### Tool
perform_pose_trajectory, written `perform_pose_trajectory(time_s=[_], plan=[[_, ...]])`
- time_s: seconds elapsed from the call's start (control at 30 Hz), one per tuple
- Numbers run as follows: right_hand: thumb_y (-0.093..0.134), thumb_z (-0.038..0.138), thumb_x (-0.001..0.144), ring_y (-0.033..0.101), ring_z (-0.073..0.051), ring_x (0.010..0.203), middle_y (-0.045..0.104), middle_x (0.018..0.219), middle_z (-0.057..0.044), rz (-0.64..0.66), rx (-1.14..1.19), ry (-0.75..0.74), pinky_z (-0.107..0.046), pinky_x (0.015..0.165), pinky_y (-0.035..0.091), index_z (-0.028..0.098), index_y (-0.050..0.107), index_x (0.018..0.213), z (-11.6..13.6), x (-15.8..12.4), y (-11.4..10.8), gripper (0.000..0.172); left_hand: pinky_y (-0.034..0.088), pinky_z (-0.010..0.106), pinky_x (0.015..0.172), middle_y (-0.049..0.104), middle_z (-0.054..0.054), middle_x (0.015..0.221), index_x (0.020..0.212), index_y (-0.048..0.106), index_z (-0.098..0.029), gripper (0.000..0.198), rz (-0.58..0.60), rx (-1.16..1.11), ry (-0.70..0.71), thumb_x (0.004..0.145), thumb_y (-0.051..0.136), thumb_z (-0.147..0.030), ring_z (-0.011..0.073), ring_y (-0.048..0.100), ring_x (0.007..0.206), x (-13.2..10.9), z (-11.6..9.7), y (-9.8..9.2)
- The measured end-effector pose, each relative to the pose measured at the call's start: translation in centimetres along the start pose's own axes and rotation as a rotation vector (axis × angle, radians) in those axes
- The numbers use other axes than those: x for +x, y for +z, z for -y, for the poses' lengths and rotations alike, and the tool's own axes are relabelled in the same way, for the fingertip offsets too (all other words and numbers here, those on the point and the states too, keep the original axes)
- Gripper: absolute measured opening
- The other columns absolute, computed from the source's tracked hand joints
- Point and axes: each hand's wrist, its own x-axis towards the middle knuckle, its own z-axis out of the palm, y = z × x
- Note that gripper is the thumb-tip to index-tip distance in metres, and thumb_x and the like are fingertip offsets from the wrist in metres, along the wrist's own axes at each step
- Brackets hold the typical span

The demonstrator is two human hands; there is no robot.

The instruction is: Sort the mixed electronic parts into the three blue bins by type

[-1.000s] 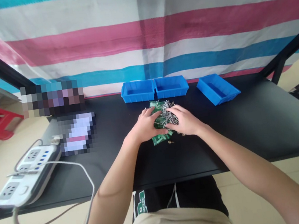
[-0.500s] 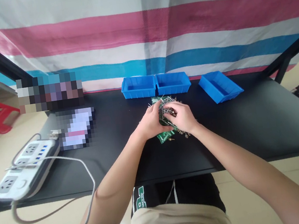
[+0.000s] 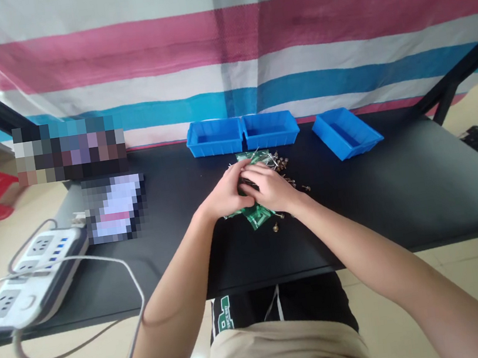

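My left hand (image 3: 226,194) is cupped against the left side of a loose pile, thumb apart from the fingers. From the right, my right hand (image 3: 269,189) reaches over the middle of the pile, its fingers curled and meeting the left fingertips. What lies under its fingers is mostly hidden. The pile mixes thin metal pins with rounded brass-coloured heads (image 3: 282,163) and small shiny green packets (image 3: 258,216). One brass-coloured piece (image 3: 276,227) lies just in front of the pile, and another (image 3: 306,188) lies to its right.
Two blue bins (image 3: 216,146) stand side by side behind the pile; a third blue bin (image 3: 349,138) sits angled at the right. At the left are a white power strip (image 3: 28,297) with a grey cable and a blurred phone-like object (image 3: 116,208). The black table (image 3: 402,197) has a striped sheet behind it.
Both hands have moved closer together over the pile, and the right fingers now cover more of the pins. A brass-coloured piece lies further out on the right. The view has shifted slightly.
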Motion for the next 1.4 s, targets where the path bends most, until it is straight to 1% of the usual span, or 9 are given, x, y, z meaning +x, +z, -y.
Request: perform_pose_trajectory(time_s=[0.13, 0.33, 0.6, 0.7, 0.8, 0.9, 1.07, 1.27, 1.4], plan=[[0.043, 0.039, 0.101, 0.061, -0.027, 0.119, 0.073, 0.12, -0.008, 0.01, 0.042, -0.033, -0.051, 0.107, 0.046, 0.02, 0.072, 0.115, -0.3, -0.2, -0.9, 0.038, 0.039, 0.049, 0.118, 0.048, 0.014, 0.15, 0.146, 0.045, -0.016, 0.083, -0.044, 0.038, 0.0, 0.065, 0.061, -0.027, 0.0356, 0.047, 0.138, -0.2, 0.1, -0.7], [0.036, 0.058, 0.101, 0.064, -0.024, 0.119, 0.075, 0.117, -0.007, -0.046, 0.288, 0.124, -0.045, 0.106, 0.047, 0.024, 0.076, 0.109, -1.6, -0.5, -3.4, 0.053, 0.043, 0.05, 0.114, 0.059, 0.014, 0.142, 0.149, 0.042, -0.015, 0.083, -0.087, 0.106, -0.056, 0.071, 0.063, -0.034, 0.0337, 0.057, 0.129, -0.3, 0.2, -1.5], [0.035, 0.072, 0.095, 0.069, -0.024, 0.112, 0.077, 0.107, -0.006, -0.106, 0.527, 0.241, -0.042, 0.107, 0.047, 0.022, 0.076, 0.102, -3.0, -1.1, -4.6, 0.064, 0.055, 0.043, 0.097, 0.075, 0.008, 0.113, 0.116, 0.072, -0.019, 0.041, -0.316, 0.171, -0.141, 0.085, 0.055, -0.039, 0.0263, 0.071, 0.1, 0.0, 1.5, -2.0], [0.031, 0.076, 0.093, 0.07, -0.025, 0.109, 0.077, 0.105, -0.006, -0.261, 0.419, 0.299, -0.041, 0.103, 0.05, 0.023, 0.075, 0.099, -4.2, -1.6, -5.2, 0.07, 0.056, 0.042, 0.095, 0.075, 0.007, 0.112, 0.111, 0.074, -0.019, 0.038, -0.349, 0.259, -0.149, 0.084, 0.056, -0.039, 0.0254, 0.07, 0.097, 0.0, 1.8, -2.1], [0.028, 0.079, 0.092, 0.068, -0.027, 0.114, 0.076, 0.11, -0.007, -0.336, 0.231, 0.359, -0.042, 0.103, 0.05, 0.023, 0.075, 0.101, -5.3, -2.0, -5.5, 0.074, 0.054, 0.042, 0.1, 0.075, 0.007, 0.113, 0.102, 0.077, -0.02, 0.033, -0.269, 0.316, -0.087, 0.084, 0.055, -0.038, 0.0264, 0.069, 0.104, -0.1, 1.6, -2.0], [0.026, 0.08, 0.092, 0.065, -0.029, 0.12, 0.074, 0.116, -0.008, -0.246, 0.138, 0.384, -0.044, 0.106, 0.048, 0.023, 0.075, 0.109, -5.7, -2.1, -4.9, 0.076, 0.051, 0.042, 0.107, 0.074, 0.007, 0.116, 0.095, 0.077, -0.021, 0.032, -0.242, 0.343, -0.052, 0.085, 0.052, -0.036, 0.026, 0.068, 0.109, 0.0, 1.4, -1.7], [0.024, 0.081, 0.091, 0.061, -0.029, 0.125, 0.073, 0.12, -0.01, -0.134, 0.15, 0.311, -0.045, 0.111, 0.044, 0.021, 0.076, 0.108, -4.9, -1.6, -3.6, 0.08, 0.047, 0.041, 0.112, 0.071, 0.006, 0.125, 0.113, 0.073, -0.02, 0.042, -0.375, 0.294, -0.105, 0.085, 0.043, -0.029, 0.0255, 0.064, 0.119, 0.7, 1.6, -1.8], [0.031, 0.082, 0.089, 0.067, -0.027, 0.116, 0.075, 0.112, -0.009, -0.221, 0.419, 0.385, -0.044, 0.108, 0.046, 0.021, 0.075, 0.105, -5.1, -2.0, -3.5, 0.076, 0.026, 0.044, 0.126, 0.042, 0.009, 0.158, 0.145, 0.052, -0.013, 0.064, -0.038, 0.421, -0.057, 0.087, 0.036, -0.033, 0.0263, 0.035, 0.149, 2.2, 1.1, -1.8], [0.029, 0.083, 0.089, 0.068, -0.025, 0.113, 0.076, 0.108, -0.011, -0.274, 0.559, 0.403, -0.043, 0.108, 0.047, 0.018, 0.073, 0.105, -5.7, -2.1, -3.6, 0.08, 0.024, 0.044, 0.125, 0.041, 0.012, 0.158, 0.148, 0.047, -0.009, 0.066, 0.083, 0.493, -0.08, 0.088, 0.033, -0.034, 0.0271, 0.035, 0.149, 2.7, 0.3, -1.4]])
